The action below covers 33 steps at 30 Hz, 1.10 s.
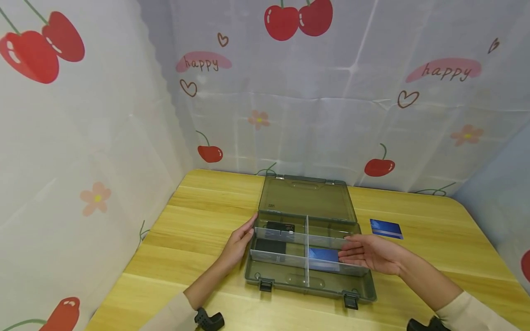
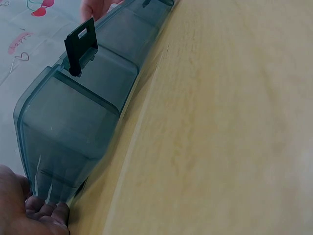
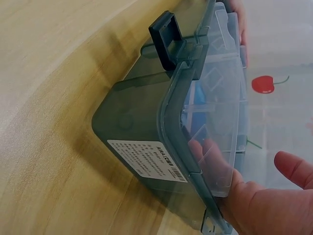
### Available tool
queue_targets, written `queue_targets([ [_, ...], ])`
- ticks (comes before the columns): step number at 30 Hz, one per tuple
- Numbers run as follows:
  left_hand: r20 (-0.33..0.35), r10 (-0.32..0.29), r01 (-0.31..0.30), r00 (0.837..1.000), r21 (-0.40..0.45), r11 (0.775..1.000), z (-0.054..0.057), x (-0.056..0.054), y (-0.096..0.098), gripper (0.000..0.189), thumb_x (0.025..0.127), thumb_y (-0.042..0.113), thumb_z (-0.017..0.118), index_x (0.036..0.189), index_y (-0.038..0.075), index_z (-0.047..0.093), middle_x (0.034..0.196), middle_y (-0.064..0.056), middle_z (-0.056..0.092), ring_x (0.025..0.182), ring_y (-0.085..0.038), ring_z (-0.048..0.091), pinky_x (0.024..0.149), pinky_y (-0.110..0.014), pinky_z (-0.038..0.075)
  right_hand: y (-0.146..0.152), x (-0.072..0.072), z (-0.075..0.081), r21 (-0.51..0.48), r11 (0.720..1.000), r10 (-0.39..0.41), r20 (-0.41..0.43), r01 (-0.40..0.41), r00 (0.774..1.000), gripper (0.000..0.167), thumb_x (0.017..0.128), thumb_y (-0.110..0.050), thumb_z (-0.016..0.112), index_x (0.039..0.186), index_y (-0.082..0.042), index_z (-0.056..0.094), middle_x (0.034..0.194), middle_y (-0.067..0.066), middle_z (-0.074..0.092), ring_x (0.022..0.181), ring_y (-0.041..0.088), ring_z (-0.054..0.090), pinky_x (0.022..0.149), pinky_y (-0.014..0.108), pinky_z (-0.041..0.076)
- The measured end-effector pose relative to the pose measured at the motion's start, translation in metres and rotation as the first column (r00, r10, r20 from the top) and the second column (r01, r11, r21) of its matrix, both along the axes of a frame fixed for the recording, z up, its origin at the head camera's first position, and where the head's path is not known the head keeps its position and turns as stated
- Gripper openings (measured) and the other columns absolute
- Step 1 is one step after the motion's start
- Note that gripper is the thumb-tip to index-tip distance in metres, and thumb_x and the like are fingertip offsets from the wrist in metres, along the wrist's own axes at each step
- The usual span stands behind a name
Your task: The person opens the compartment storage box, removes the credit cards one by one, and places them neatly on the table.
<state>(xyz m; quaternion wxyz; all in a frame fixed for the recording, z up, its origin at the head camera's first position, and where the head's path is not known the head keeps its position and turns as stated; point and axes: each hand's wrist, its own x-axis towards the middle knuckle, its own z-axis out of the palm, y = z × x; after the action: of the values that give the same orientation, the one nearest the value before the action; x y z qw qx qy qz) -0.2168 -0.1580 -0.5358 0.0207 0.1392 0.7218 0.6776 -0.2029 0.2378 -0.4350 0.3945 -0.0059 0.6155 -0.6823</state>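
A smoky green divided plastic box (image 1: 285, 287) lies on the table, its lid (image 1: 308, 197) folded back. My left hand (image 1: 236, 243) rests against the outer left wall; the left wrist view has its fingers (image 2: 46, 209) at the box's lower corner. My right hand (image 1: 374, 253) reaches over the right wall, fingertips inside the middle right compartment beside a blue card (image 1: 324, 255). Its thumb stands raised and apart in the right wrist view. A black card marked VIP (image 1: 280, 226) sits in the back left compartment, and a plain dark card (image 1: 270, 246) in the middle left one.
Another blue card (image 1: 386, 228) lies on the wooden table (image 1: 198, 209) to the right of the lid. Clear dividers (image 1: 307, 271) split the box. Two dark latches (image 1: 351, 301) hang off its front edge. A cherry-patterned curtain (image 1: 290, 115) surrounds the table.
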Motion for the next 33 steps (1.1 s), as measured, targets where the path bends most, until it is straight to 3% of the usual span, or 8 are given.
queue_targets([
  [4,-0.005,0.004,-0.004,1.0,-0.006,1.0,0.0,0.0,0.0,0.047,0.11,0.008,0.041,0.157,0.005,0.036,0.164,-0.005,0.031,0.152,-0.024,0.022,0.123,-0.04,0.019,0.001,0.0,-0.001,0.002,1.0,0.008,-0.018,-0.008,1.0,0.066,0.111,-0.023,0.04,0.15,0.022,0.011,0.141,0.035,0.047,0.125,0.035,0.058,0.11,0.045,0.046],
  [15,-0.009,-0.002,0.002,1.0,-0.005,1.0,-0.001,-0.001,0.0,0.048,0.11,0.009,0.041,0.157,0.005,0.035,0.164,-0.006,0.03,0.153,-0.024,0.022,0.123,-0.04,0.018,0.003,-0.001,-0.001,-0.07,0.998,0.001,-0.028,-0.003,1.0,0.046,0.11,-0.02,0.043,0.136,0.018,0.049,0.127,0.018,0.065,0.12,0.027,0.064,0.106,0.038,0.05],
  [24,-0.007,0.002,-0.002,1.0,-0.005,1.0,0.001,0.0,0.0,0.048,0.11,0.009,0.041,0.157,0.004,0.035,0.164,-0.006,0.03,0.153,-0.023,0.021,0.123,-0.039,0.019,-0.005,-0.001,-0.001,-0.036,0.999,-0.004,-0.044,0.002,0.999,0.048,0.11,-0.017,0.043,0.14,0.02,0.042,0.122,0.014,0.066,0.116,0.026,0.065,0.103,0.038,0.052],
  [33,-0.02,-0.001,0.001,1.0,-0.006,1.0,-0.002,-0.002,0.0,0.048,0.11,0.009,0.041,0.157,0.002,0.034,0.164,-0.008,0.03,0.153,-0.026,0.021,0.123,-0.041,0.018,-0.016,-0.004,-0.002,0.044,0.999,-0.014,-0.089,0.018,0.996,0.046,0.108,-0.015,0.047,0.138,0.019,0.047,0.118,0.015,0.068,0.109,0.023,0.068,0.097,0.035,0.056],
])
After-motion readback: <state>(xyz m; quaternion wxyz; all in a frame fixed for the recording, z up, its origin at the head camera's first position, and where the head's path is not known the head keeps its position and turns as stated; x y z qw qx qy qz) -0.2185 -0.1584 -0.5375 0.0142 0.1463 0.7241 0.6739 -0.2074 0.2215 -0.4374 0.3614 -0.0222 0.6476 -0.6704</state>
